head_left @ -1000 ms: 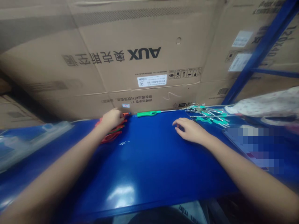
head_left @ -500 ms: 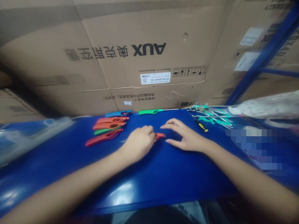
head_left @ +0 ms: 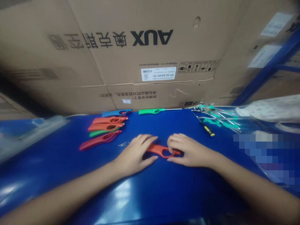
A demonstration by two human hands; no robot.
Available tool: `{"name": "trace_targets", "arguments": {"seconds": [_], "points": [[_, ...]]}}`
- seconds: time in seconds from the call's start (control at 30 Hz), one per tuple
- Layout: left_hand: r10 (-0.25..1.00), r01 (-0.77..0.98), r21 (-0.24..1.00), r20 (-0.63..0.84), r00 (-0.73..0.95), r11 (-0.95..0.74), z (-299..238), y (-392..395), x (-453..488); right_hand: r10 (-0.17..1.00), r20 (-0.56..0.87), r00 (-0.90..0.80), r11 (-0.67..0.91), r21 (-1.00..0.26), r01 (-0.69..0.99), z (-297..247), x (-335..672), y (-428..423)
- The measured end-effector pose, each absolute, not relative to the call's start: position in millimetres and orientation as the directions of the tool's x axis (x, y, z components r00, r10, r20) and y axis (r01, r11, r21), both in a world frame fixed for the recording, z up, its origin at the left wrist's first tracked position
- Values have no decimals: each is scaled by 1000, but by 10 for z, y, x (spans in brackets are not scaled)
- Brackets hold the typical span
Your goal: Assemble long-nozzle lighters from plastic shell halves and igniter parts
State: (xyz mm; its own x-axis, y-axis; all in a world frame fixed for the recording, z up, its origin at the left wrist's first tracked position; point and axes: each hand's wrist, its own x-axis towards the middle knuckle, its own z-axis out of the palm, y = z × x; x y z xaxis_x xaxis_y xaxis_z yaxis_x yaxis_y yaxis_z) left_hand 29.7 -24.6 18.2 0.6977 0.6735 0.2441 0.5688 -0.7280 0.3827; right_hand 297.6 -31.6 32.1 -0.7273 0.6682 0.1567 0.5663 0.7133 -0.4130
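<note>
An orange-red plastic lighter handle (head_left: 161,150) lies on the blue table (head_left: 150,187) between my hands. My left hand (head_left: 134,153) grips its left end, thumb under and fingers laid over it. My right hand (head_left: 187,150) pinches its right end with curled fingers. A pile of red, orange, green and blue handles (head_left: 105,128) lies to the left behind my left hand. A green handle with a metal rod (head_left: 152,111) lies at the back by the cardboard box.
A big cardboard box (head_left: 131,56) marked AUX walls off the back. Green-handled metal rods (head_left: 217,117) and a yellow-black screwdriver (head_left: 207,128) lie at the back right. A clear plastic bag (head_left: 25,137) sits at the left, a blue rack post (head_left: 264,72) at the right.
My left hand took an orange-red handle from the pile at the back left and carried it to the table's middle. My right hand moved in and closed on its other end.
</note>
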Motion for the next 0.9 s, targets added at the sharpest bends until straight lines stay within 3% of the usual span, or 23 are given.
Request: {"name": "trace_targets", "arguments": {"seconds": [0.17,0.57,0.9], "points": [[695,507,547,208,688,-666,90,-278,254,700,100,-707,677,-409,612,291,2923,-342],[704,456,604,263,660,-654,68,-270,253,704,121,-700,684,-380,622,287,2889,-323],[739,575,497,239,630,-650,106,-394,331,716,125,-687,677,-362,640,314,2847,-401]]}}
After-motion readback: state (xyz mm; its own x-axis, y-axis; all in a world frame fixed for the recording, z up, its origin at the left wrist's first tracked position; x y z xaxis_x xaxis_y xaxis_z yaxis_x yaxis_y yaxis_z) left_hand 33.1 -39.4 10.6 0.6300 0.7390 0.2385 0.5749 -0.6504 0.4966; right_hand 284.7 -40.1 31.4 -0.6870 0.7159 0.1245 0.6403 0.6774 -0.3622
